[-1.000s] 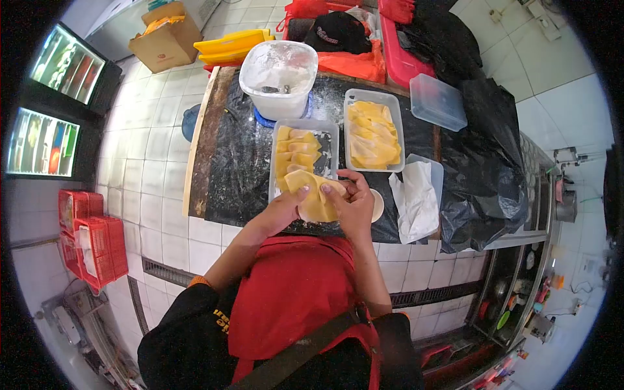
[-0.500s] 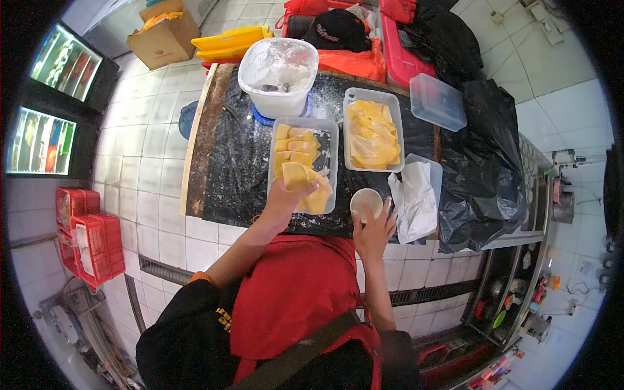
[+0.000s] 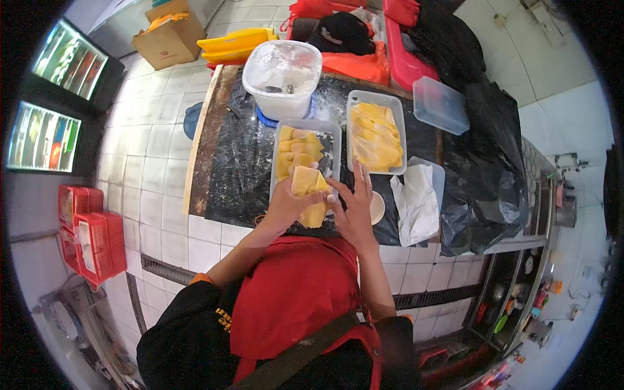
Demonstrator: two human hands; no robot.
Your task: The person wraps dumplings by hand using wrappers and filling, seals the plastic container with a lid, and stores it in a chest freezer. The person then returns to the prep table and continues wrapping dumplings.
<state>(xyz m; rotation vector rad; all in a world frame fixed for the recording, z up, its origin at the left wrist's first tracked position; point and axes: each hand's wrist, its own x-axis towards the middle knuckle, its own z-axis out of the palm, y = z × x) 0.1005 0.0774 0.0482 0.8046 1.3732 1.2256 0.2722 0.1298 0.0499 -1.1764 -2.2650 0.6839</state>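
Observation:
My left hand (image 3: 285, 207) is closed on a yellow dough wrapper (image 3: 309, 185), its thumb lying across the front. Beside the wrapper's right edge is my right hand (image 3: 354, 214), fingers spread and the nearest fingertips at the dough; whether they press on it I cannot tell. Just beyond, a clear plastic container (image 3: 337, 140) holds several folded dough pieces (image 3: 300, 146). A small pale bowl (image 3: 377, 208) stands right of my right hand, partly covered by it. Any filling inside the held wrapper is hidden from me.
A second container (image 3: 403, 130) holds stacked yellow wrappers (image 3: 376, 136). Behind stands a white tub (image 3: 283, 104) dusted with flour. White paper (image 3: 414, 205) and a clear lid (image 3: 441, 104) lie right, near black plastic sheeting (image 3: 481, 175). Red crates (image 3: 101, 244) stand on the floor at left.
My right hand has left the small bowl and moved left to the dough wrapper. My left hand still holds the wrapper, turned slightly and shifted a little right.

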